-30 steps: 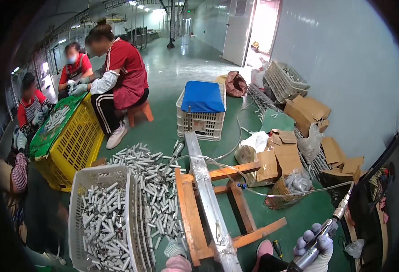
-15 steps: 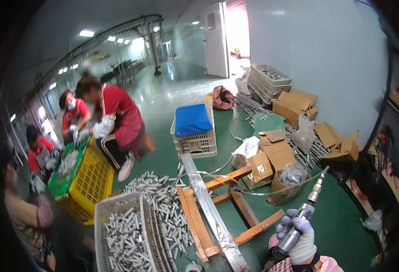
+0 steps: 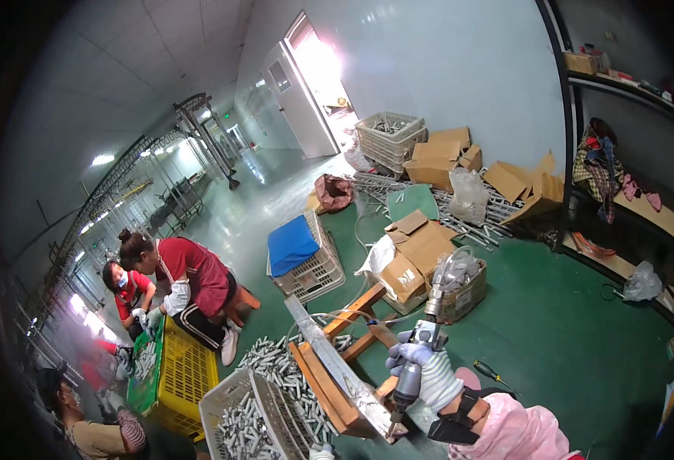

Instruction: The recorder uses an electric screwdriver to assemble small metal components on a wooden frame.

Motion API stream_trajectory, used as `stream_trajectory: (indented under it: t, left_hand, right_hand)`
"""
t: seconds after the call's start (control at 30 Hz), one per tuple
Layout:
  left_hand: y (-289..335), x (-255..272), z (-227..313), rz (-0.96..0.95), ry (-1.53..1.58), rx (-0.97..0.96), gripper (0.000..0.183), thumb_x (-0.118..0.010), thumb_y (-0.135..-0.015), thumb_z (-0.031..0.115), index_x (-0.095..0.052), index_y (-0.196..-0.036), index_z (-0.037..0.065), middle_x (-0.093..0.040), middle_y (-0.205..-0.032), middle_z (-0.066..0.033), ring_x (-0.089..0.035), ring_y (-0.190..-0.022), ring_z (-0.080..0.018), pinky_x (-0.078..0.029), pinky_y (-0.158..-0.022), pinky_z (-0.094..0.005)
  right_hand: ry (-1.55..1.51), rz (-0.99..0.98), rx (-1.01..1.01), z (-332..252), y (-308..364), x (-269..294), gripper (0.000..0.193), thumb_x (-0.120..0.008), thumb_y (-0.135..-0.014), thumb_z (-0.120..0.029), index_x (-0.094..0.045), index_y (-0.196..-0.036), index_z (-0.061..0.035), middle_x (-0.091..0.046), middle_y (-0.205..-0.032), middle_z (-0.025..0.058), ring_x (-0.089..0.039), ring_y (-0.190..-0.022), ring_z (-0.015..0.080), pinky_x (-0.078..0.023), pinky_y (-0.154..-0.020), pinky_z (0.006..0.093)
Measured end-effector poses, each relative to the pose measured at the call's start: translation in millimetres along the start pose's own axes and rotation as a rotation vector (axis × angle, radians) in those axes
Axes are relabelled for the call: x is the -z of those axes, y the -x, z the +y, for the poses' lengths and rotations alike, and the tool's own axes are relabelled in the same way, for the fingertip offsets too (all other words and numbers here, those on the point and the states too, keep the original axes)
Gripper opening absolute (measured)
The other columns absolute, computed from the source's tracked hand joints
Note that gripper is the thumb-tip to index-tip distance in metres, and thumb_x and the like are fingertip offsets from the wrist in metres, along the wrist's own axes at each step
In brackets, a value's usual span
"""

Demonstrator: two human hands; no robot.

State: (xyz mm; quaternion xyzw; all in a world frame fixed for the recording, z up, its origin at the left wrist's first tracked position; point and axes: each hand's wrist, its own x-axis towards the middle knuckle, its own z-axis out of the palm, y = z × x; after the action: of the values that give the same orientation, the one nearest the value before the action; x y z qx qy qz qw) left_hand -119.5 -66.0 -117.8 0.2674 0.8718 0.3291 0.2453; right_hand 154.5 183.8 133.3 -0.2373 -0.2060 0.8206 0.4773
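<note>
Metal power tool (image 3: 407,386), near right, is gripped in my right hand (image 3: 435,377); whether my left hand (image 3: 322,453) grips I can't tell. Wooden frame (image 3: 324,393) and pale slotted crate (image 3: 285,416) stand left.

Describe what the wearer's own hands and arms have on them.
The right hand wears a pale glove with stripes across its back and greyish-purple fingers. A black strap sits at the wrist, and a loose, wrinkled pink sleeve lies behind it. Of the left hand, only a bit of whitish glove shows; its sleeve is out of view.
</note>
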Motion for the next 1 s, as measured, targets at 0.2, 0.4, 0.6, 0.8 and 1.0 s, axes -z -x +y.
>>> stream_trajectory:
  t: [0.2,0.4,0.6,0.8,1.0]
  left_hand:
    - [33.3,43.9,85.7,0.182,0.789,0.018,0.021,-0.065,-0.087,0.030,-0.059,-0.093,0.011,-0.062,-0.076,-0.0021,-0.059,-0.061,-0.0146,-0.045,-0.051,-0.0283]
    - [70.9,75.1,186.4,-0.108,0.827,-0.060,0.036,-0.056,-0.095,0.034,-0.057,-0.107,0.001,-0.064,-0.087,-0.0079,-0.059,-0.063,-0.0112,-0.049,-0.057,-0.0217]
    - [88.6,58.5,208.4,-0.360,0.829,-0.092,0.037,-0.059,-0.093,0.020,-0.052,-0.121,-0.004,-0.065,-0.101,-0.0122,-0.063,-0.074,-0.0145,-0.052,-0.065,-0.0251]
    - [98.8,37.2,209.8,-0.517,0.844,-0.108,0.018,-0.060,-0.091,0.012,-0.065,-0.097,-0.004,-0.059,-0.115,-0.0162,-0.063,-0.080,-0.0147,-0.052,-0.073,-0.0269]
    - [97.5,35.8,218.3,-0.514,0.860,-0.079,0.021,-0.061,-0.091,0.013,-0.065,-0.104,-0.002,-0.064,-0.105,-0.0095,-0.062,-0.078,-0.0120,-0.051,-0.073,-0.0248]
  right_hand:
    - [0.111,-0.041,0.008,-1.9,6.4,-20.2,0.038,-0.066,-0.078,-0.016,-0.050,-0.110,-0.0046,-0.062,-0.084,0.0104,-0.064,-0.072,0.0211,-0.055,-0.061,0.0315]
    - [0.076,-0.102,0.101,8.5,-6.5,-27.1,0.030,-0.065,-0.083,-0.014,-0.054,-0.107,-0.0007,-0.063,-0.084,0.0099,-0.064,-0.070,0.0191,-0.054,-0.061,0.0295]
    - [0.071,-0.099,0.092,21.1,-9.5,-17.0,0.029,-0.064,-0.083,-0.013,-0.053,-0.107,-0.0032,-0.062,-0.085,0.0105,-0.064,-0.074,0.0209,-0.055,-0.061,0.0295]
    - [0.064,-0.060,0.115,15.4,-8.3,-17.2,0.035,-0.065,-0.083,-0.016,-0.050,-0.112,-0.0040,-0.062,-0.088,0.0090,-0.063,-0.075,0.0211,-0.055,-0.062,0.0293]
    - [-0.013,-0.063,0.095,11.8,-15.0,-10.8,0.035,-0.064,-0.084,-0.016,-0.049,-0.113,-0.0034,-0.061,-0.088,0.0087,-0.063,-0.078,0.0216,-0.055,-0.062,0.0290]
